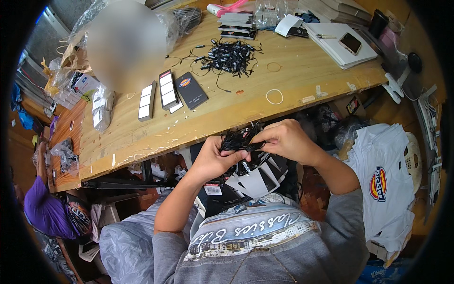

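Just below the table's front edge, my left hand (213,160) is closed around a bunch of black hang-tag strings (235,141), their loose ends sticking up. From it a fan of black and white hang tags (257,182) dangles over my lap. My right hand (289,142) pinches part of the same strings between thumb and fingers, close beside the left. On the table beyond lie a tangled heap of black tag strings (231,57), a black printed tag stack (191,90) and two narrow stacks with white labels, one (168,89) beside the other (146,101).
A pale rubber band (274,96) lies near the wooden table's (227,108) front edge. Farther back are stacked tags (237,24) and a phone (350,43) on white sheets. White printed shirts (383,184) hang at my right. A person in a purple sleeve (45,208) sits at left.
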Tool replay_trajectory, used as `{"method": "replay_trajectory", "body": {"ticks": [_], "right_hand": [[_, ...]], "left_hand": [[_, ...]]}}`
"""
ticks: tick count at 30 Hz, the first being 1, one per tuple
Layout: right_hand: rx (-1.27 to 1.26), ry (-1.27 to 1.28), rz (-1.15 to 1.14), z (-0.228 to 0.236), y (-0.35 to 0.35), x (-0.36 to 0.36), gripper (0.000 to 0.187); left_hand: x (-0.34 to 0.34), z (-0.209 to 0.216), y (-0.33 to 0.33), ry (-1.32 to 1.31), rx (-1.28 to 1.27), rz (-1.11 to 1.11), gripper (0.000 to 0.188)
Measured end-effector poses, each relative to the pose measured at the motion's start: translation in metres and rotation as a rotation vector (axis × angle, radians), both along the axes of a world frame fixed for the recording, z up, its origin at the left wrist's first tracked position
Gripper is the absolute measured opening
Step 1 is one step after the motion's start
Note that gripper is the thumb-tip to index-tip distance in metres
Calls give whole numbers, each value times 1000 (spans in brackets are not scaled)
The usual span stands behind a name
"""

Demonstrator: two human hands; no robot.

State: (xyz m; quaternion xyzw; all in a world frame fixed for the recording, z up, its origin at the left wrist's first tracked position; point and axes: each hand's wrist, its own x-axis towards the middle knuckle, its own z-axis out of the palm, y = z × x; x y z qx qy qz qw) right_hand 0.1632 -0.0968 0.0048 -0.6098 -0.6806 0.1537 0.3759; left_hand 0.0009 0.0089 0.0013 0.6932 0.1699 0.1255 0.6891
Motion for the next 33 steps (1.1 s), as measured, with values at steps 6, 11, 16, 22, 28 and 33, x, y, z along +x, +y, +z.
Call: {"method": "replay_trajectory", "body": {"ticks": [6, 11, 16, 22, 28, 33], "right_hand": [[112, -121, -152, 9, -10, 2, 19], [133, -445, -324, 12, -21, 0, 26], [61, -551, -384, 5, -21, 0, 33], [198, -444, -565, -10, -18, 3, 36], [328, 401, -480, -23, -5, -6, 28], [109, 286, -380, -22, 3, -14, 29]], "left_hand": [[1, 3, -1, 55, 36, 15, 2], [-1, 0, 0, 41, 12, 26, 4], [1, 1, -2, 22, 19, 13, 4], [-1, -3, 2, -31, 98, -26, 4], [-1, -5, -1, 56, 134, -34, 5], [-2, -13, 1, 15, 178, -32, 4]]}}
